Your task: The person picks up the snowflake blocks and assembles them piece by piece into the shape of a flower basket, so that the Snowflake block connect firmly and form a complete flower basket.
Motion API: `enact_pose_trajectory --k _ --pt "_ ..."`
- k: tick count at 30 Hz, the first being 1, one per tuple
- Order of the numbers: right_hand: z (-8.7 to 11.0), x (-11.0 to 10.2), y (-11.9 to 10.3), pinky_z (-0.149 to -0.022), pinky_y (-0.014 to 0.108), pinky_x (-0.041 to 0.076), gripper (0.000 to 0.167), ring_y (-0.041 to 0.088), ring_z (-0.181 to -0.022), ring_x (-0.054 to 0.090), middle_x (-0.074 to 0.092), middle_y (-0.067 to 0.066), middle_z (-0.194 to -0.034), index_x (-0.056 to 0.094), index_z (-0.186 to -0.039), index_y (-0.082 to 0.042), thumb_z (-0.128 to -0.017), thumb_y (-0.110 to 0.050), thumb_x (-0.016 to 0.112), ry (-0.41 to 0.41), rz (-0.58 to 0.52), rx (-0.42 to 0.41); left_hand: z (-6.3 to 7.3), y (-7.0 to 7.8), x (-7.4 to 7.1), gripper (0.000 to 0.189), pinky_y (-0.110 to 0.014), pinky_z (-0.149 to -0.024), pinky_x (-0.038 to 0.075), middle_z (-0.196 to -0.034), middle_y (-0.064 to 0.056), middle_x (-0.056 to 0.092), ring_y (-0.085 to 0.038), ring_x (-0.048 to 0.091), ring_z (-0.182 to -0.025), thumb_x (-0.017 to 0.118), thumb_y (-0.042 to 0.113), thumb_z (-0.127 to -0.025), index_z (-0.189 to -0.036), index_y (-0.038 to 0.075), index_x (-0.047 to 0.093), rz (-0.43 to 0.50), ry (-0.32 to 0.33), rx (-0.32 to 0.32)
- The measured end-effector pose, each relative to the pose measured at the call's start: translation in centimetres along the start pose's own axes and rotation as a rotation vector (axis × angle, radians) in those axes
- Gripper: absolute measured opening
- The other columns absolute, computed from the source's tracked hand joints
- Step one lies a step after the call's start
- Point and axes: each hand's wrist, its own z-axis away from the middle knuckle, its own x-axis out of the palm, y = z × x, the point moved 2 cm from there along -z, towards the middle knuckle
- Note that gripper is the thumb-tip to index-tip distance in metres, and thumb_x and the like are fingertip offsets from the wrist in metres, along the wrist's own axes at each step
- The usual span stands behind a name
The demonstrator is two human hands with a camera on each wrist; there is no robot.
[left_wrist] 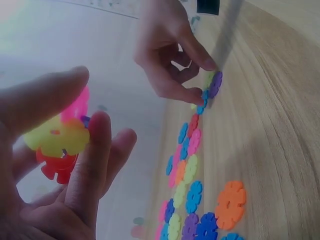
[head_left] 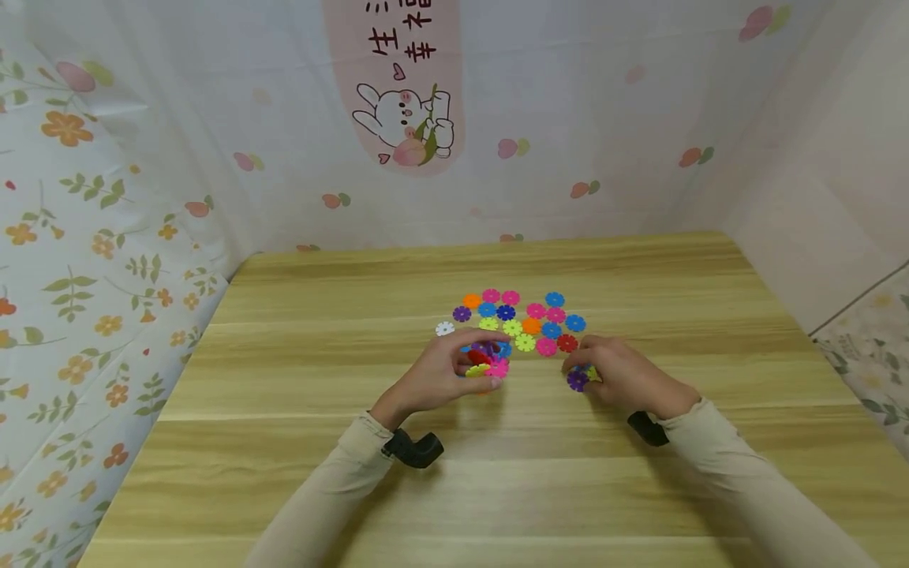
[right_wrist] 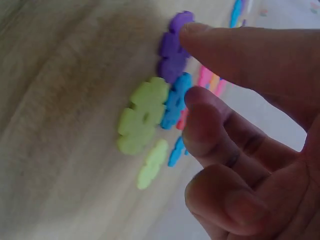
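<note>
A cluster of joined plastic snowflake discs (head_left: 480,359), with yellow, red, pink, blue and purple pieces, is held between the thumb and fingers of my left hand (head_left: 440,377), raised off the table. In the left wrist view its yellow disc (left_wrist: 57,139) faces the camera. My right hand (head_left: 625,377) is low over the tabletop, its thumb touching a purple disc (right_wrist: 175,50). Under those fingers a yellow-green disc (right_wrist: 142,117) and a blue disc (right_wrist: 175,102) lie close by. A gap shows between thumb and forefinger; whether the forefinger touches the blue disc I cannot tell.
Several loose snowflake discs lie flat beyond and between the hands, among them a white (head_left: 444,329), a red (head_left: 567,343) and an orange one (head_left: 472,301). The wood-grain table (head_left: 319,331) meets a printed cloth (head_left: 284,189) at its back edge.
</note>
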Motion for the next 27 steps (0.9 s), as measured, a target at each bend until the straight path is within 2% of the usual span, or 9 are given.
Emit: enact_pose_trajectory --k 4,8,15,18,22,24,27 --pt "-0.1 0.6 0.2 -0.067 0.033 0.050 0.029 0.016 -0.078 0.055 0.055 -0.001 -0.090 0.072 -0.091 -0.015 -0.066 -0.001 0.082 -0.023 0.022 0.028 -0.1 -0.2 0.1 0.048 -0.028 -0.068 0.053 -0.119 -0.005 0.056 -0.020 0.055 -0.101 0.072 0.007 -0.081 -0.126 0.005 0.054 0.023 0.002 -0.004" --pt "-0.4 0.8 0.3 -0.069 0.034 0.051 0.029 0.016 -0.081 0.055 0.054 -0.001 -0.092 0.069 -0.086 -0.016 -0.066 0.000 0.082 -0.016 0.025 0.037 -0.2 -1.0 0.3 0.049 -0.030 -0.074 0.053 -0.118 -0.005 0.056 -0.022 0.054 -0.103 0.073 0.007 -0.080 -0.125 0.006 0.054 0.055 0.013 -0.012" --pt "-1.5 0.9 0.0 -0.061 0.027 0.048 0.031 0.009 -0.070 0.054 0.057 -0.008 -0.077 0.063 -0.075 -0.016 -0.069 0.013 0.071 0.052 -0.030 -0.107 -0.7 -3.7 0.6 0.048 -0.029 -0.074 0.053 -0.118 0.000 0.056 -0.019 0.054 -0.102 0.074 0.017 -0.081 -0.124 0.016 0.054 0.067 0.022 -0.023" --pt "-1.9 0.8 -0.4 -0.062 0.027 0.050 0.028 0.008 -0.070 0.056 0.059 -0.009 -0.076 0.064 -0.075 -0.016 -0.072 0.011 0.072 0.054 -0.100 -0.128 -0.8 -4.0 0.5 0.048 -0.030 -0.073 0.053 -0.117 0.001 0.056 -0.019 0.055 -0.101 0.074 0.019 -0.081 -0.124 0.017 0.054 0.078 0.025 -0.020" --pt "-2.1 0.5 -1.1 -0.065 0.027 0.051 0.020 0.006 -0.075 0.058 0.062 -0.010 -0.083 0.068 -0.086 -0.014 -0.077 0.003 0.072 0.028 -0.236 -0.065 -0.8 -4.0 0.6 0.048 -0.031 -0.073 0.053 -0.116 0.005 0.057 -0.020 0.055 -0.101 0.075 0.021 -0.080 -0.123 0.019 0.054 0.079 0.026 -0.034" --pt "-2.1 0.3 -1.5 -0.067 0.026 0.052 0.020 0.007 -0.077 0.059 0.063 -0.008 -0.087 0.069 -0.094 -0.010 -0.079 0.003 0.071 0.035 -0.333 -0.028 -0.6 -3.0 0.6 0.048 -0.030 -0.074 0.053 -0.116 0.002 0.057 -0.021 0.055 -0.101 0.074 0.017 -0.081 -0.125 0.016 0.054 0.079 0.023 -0.043" --pt "-2.3 -0.1 -2.2 -0.069 0.027 0.053 0.021 0.009 -0.078 0.062 0.065 -0.005 -0.090 0.068 -0.099 -0.007 -0.081 0.004 0.069 0.092 -0.479 -0.011 -0.5 -1.5 0.6 0.049 -0.029 -0.076 0.052 -0.118 -0.003 0.056 -0.022 0.054 -0.102 0.072 0.012 -0.082 -0.127 0.010 0.053 0.072 0.019 -0.042"
